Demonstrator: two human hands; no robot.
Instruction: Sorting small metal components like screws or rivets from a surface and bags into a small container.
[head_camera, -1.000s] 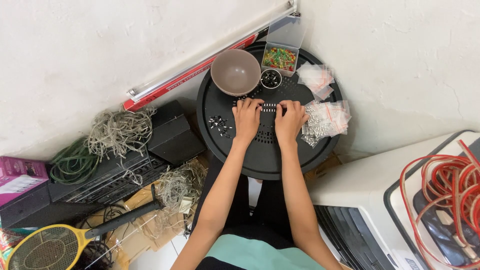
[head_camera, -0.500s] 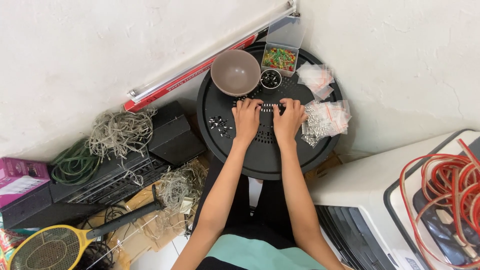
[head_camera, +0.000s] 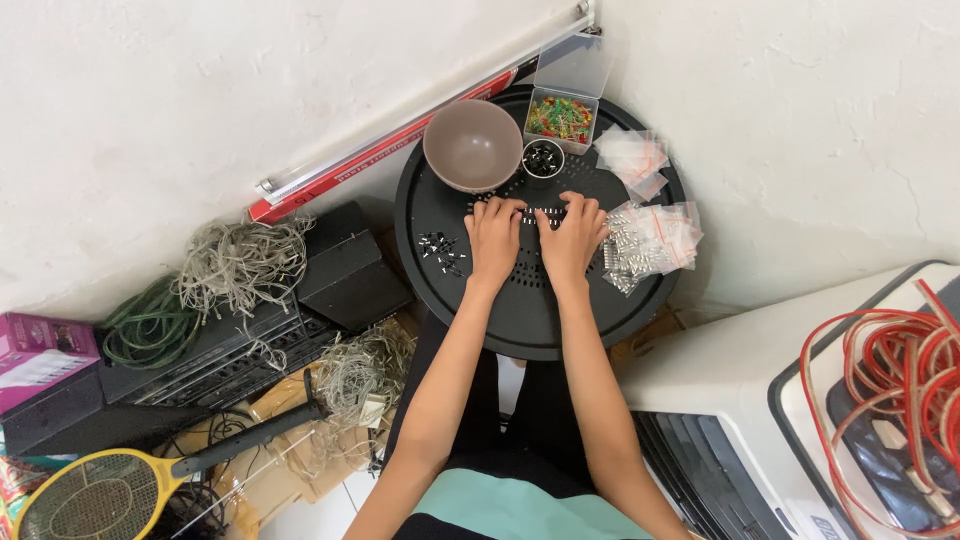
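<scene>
Both hands, left hand (head_camera: 494, 238) and right hand (head_camera: 571, 236), stayed put since before, fingers curled on strip (head_camera: 547, 213); grip unclear. Bowl (head_camera: 472, 146) beyond fingertips.

Your left hand (head_camera: 493, 240) and right hand (head_camera: 572, 238) lie side by side on the round table (head_camera: 520, 320), fingertips on a small strip (head_camera: 545, 213) between them; behind them stand a bowl (head_camera: 473, 146), a small cup (head_camera: 543, 158) to its right, then an open box of tiny parts (head_camera: 560, 118); plastic bags (head_camera: 650, 242) lie right of your right hand; loose small pieces (head_camera: 441, 252) lie left of your left hand; tangled wire (head_camera: 240, 265) sits on the floor to the left.
</scene>
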